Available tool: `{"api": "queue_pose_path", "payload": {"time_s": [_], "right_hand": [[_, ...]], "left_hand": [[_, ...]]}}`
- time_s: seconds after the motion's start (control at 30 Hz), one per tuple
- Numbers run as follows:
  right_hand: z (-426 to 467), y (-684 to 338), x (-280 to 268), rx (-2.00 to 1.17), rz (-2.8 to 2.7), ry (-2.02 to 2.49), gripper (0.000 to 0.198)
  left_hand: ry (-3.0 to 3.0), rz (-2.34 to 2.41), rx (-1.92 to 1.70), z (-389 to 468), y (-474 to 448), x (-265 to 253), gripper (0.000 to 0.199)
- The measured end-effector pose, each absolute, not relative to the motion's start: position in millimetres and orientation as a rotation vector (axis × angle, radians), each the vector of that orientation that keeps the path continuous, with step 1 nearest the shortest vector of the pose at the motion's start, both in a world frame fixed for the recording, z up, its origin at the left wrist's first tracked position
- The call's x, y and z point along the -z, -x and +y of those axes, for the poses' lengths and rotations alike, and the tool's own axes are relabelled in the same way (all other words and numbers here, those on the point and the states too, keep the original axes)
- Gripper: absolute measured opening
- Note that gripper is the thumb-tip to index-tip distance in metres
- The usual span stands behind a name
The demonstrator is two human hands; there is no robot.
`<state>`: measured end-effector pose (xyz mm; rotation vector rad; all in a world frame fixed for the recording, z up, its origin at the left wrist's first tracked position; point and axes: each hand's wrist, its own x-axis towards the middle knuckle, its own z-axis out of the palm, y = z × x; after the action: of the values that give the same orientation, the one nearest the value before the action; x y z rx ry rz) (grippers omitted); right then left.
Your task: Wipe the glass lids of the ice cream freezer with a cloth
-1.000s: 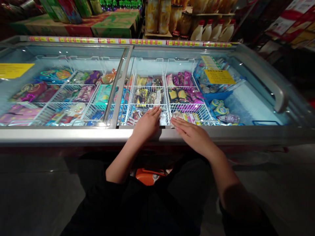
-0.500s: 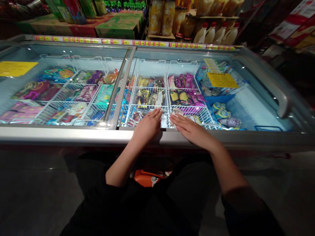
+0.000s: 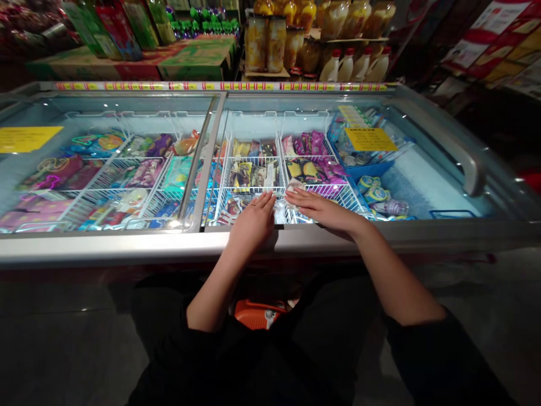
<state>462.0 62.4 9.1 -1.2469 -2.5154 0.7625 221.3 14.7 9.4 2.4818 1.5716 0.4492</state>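
My left hand (image 3: 255,219) lies flat on the glass lid near the front rim of the chest freezer (image 3: 127,243), fingers stretched out and nothing in them. To its right, my right hand (image 3: 323,210) holds a crumpled white cloth (image 3: 296,185) pressed to the glass beneath its fingers. Part of the cloth sticks out past the knuckles; the rest is hidden. Below the glass, white wire baskets (image 3: 253,158) hold colourful packets, among them black-and-yellow packs (image 3: 306,169) and purple packs (image 3: 310,142).
A metal divider (image 3: 211,163) runs between the lids, and a handle (image 3: 474,175) curves at the right. Yellow notices (image 3: 371,139) are on the glass. Behind stand bottles (image 3: 118,28), jars (image 3: 276,42) and white jugs (image 3: 346,65). An orange object (image 3: 256,314) is low between my legs.
My right hand and the cloth have slid slightly away from me over the glass. My left hand stays nearly in place. The view has tilted, showing more of the shelves behind.
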Motion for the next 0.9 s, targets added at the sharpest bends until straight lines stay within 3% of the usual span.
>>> {"api": "queue_pose_path", "payload": {"time_s": [0.23, 0.5, 0.73, 0.9], "right_hand": [[105.5, -452.6, -4.7, -0.508, -2.375, 1.557, 0.058], [97.3, -462.2, -7.0, -0.702, -2.532, 1.251, 0.055], [144.0, -463.2, -5.1, -0.461, -2.388, 1.545, 0.057], [148.3, -436.7, 1.5, -0.525, -2.465, 1.410, 0.058]], "left_hand": [[-2.516, 1.587, -0.468, 14.5, -221.9, -7.0, 0.049], [-2.517, 1.582, -0.447, 14.0, -221.4, -7.7, 0.049], [-2.515, 1.606, -0.478, 13.9, -222.9, -5.9, 0.049], [-2.482, 1.581, -0.487, 14.1, -220.0, -7.6, 0.049]]}}
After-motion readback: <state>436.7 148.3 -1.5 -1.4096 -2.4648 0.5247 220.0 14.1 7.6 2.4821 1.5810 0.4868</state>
